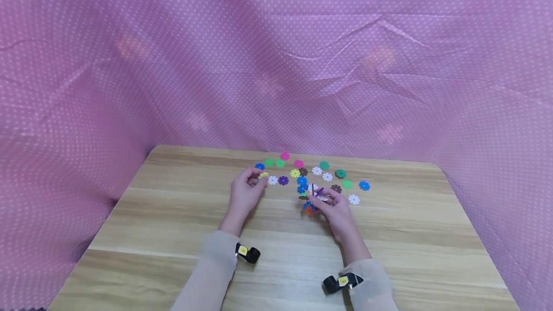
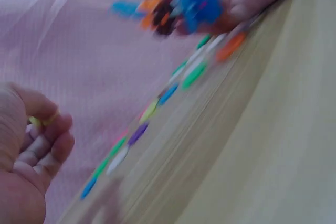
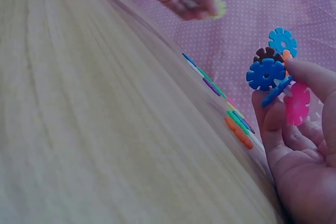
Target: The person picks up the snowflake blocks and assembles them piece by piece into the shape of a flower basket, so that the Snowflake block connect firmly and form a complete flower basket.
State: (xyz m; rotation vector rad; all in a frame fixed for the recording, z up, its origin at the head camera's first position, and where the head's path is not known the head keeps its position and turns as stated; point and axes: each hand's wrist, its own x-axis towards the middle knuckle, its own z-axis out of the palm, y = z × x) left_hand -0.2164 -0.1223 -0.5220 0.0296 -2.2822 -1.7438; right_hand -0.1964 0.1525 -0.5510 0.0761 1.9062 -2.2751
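My left hand (image 1: pixel 246 191) is raised over the left end of the scattered discs, pinching a yellow notched disc (image 3: pixel 220 8) between thumb and fingertips. My right hand (image 1: pixel 339 212) grips a cluster of interlocked flower-shaped discs (image 3: pixel 266 74). Blue, light blue, dark brown, orange and pink pieces show in that cluster in the right wrist view, while the palm side hides part of it. Both hands are held above the table, apart from each other. An orange disc (image 2: pixel 231 47) lies on the table below the right hand in the left wrist view.
Several loose notched discs lie towards the table's far side, among them a purple disc (image 1: pixel 282 180), a pink disc (image 1: pixel 284 156), a blue disc (image 1: pixel 364 185) and a white disc (image 1: pixel 354 199). Pink dotted cloth (image 1: pixel 276 85) hangs around the wooden table (image 1: pixel 173 224).
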